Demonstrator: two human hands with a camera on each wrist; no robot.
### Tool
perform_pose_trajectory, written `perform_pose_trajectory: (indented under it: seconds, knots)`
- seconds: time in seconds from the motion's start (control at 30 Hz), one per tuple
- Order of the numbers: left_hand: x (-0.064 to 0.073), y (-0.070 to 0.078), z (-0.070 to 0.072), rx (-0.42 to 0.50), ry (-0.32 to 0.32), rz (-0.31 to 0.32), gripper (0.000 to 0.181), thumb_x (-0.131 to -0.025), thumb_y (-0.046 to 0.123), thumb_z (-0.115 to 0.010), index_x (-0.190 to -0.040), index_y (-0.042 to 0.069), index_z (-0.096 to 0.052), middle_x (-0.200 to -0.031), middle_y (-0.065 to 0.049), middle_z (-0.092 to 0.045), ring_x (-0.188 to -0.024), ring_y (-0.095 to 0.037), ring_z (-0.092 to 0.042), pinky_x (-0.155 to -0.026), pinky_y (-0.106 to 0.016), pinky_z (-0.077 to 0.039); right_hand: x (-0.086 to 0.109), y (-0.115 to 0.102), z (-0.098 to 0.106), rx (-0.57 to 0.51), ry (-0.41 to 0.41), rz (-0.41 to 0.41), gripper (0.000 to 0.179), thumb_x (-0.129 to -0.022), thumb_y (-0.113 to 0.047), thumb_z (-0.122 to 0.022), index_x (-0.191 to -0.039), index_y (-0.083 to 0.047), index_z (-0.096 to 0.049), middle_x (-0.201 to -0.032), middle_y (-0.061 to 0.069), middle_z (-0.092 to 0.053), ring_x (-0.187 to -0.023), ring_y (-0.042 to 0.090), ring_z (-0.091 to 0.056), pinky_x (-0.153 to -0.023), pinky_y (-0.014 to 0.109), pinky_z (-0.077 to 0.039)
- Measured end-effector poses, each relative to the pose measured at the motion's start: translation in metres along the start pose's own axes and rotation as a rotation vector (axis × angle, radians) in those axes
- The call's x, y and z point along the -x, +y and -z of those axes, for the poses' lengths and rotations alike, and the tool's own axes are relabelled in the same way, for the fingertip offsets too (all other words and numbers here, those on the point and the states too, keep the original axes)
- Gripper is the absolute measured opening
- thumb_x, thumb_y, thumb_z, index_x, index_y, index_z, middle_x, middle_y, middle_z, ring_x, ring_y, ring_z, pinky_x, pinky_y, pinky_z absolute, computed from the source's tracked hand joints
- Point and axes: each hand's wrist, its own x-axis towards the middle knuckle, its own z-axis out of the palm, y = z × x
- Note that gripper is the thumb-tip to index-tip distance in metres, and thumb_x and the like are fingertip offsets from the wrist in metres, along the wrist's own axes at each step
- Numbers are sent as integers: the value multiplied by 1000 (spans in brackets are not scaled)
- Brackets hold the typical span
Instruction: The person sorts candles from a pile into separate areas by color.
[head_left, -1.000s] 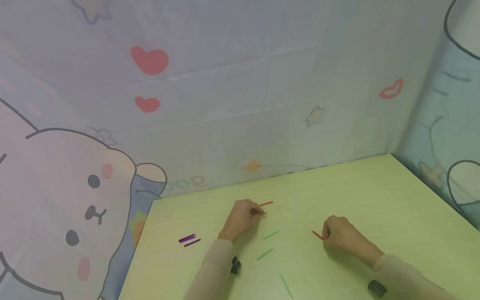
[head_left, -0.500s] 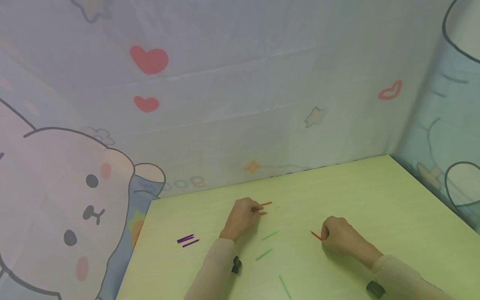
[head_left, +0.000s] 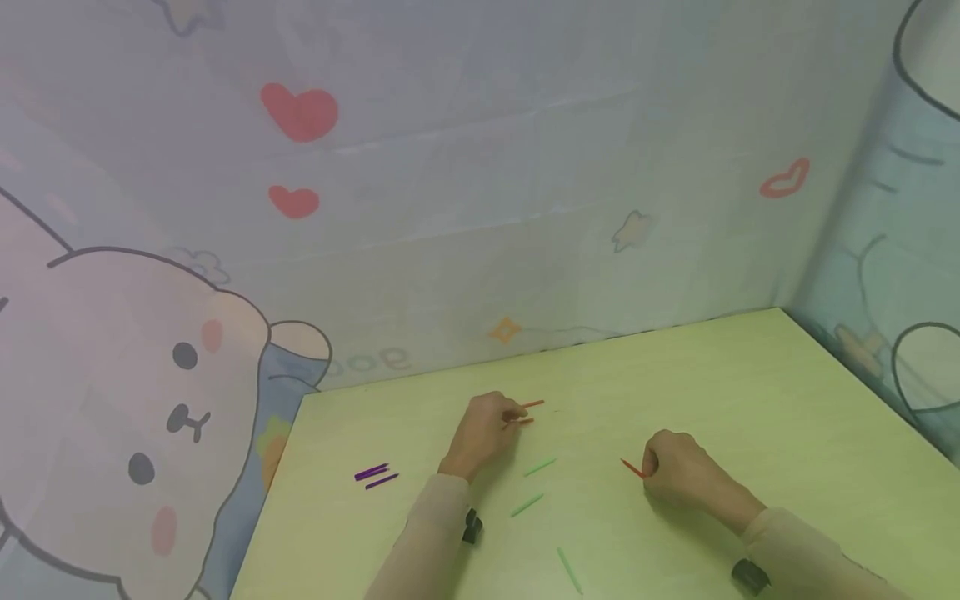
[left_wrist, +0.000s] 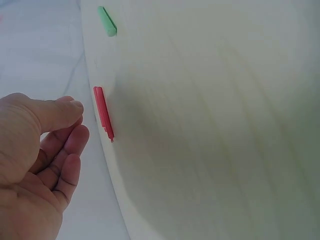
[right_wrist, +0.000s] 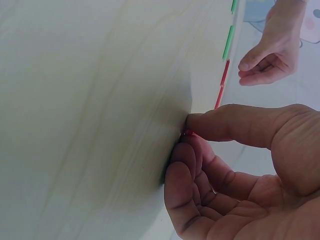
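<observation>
My right hand pinches a slim red crayon between thumb and fingertips, low over the table. Most of that crayon is hidden by the fingers in the right wrist view, where only a red bit shows. Close to two orange-red crayons, the far one and the near one, my left hand hovers with loosely curled fingers. Its thumb and index tips come together in the left wrist view, and nothing shows between them. A red crayon lies on the table beside those fingertips.
Green crayons lie between the arms, one farther off, one midway and one nearest. Three purple crayons are grouped at left. The light green table meets a printed cloth wall at the back.
The left fingertips have drawn back slightly from the near orange-red crayon and let it go on the table. The right hand keeps its pinch and has barely moved.
</observation>
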Motion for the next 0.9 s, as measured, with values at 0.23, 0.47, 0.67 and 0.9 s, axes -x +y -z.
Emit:
perform_pose_trajectory:
  seconds: [0.23, 0.47, 0.67, 0.9]
  knots:
    - [3, 2, 5, -23, 4, -21, 17, -96, 5, -87, -113, 8, -88, -102, -5, -81, -94, -19, -78, -82, -23, -63, 0, -1, 0, 4, -10, -12, 13, -82, 8, -70, -85, -4, -70, -86, 10, -68, -76, 23, -59, -64, 37, -54]
    - [9, 8, 10, 9, 3, -21, 15, -97, 1, -85, -111, 7, -88, -101, -6, -81, -95, -22, -78, -83, -26, -64, 0, 0, -1, 14, -4, -4, 13, -81, 8, -70, -84, -4, -70, -85, 8, -68, -75, 22, -58, -63, 36, -53]
    - [17, 14, 9, 51, -34, -11, 17, -97, 2, -83, -112, 8, -88, -101, -3, -81, -94, -18, -76, -83, -25, -62, 0, 0, 0, 20, -6, 6, 14, -80, 8, -68, -84, -5, -72, -85, 8, -69, -74, 22, -58, -63, 36, -53]
    - [27, 22, 4, 62, -88, -37, 11, -97, 5, -84, -107, 8, -88, -99, -2, -81, -89, -9, -70, -82, -21, -59, -1, 1, 0, 20, -7, 4, 12, -81, 7, -71, -84, -5, -70, -84, 8, -67, -75, 23, -58, -63, 36, -52]
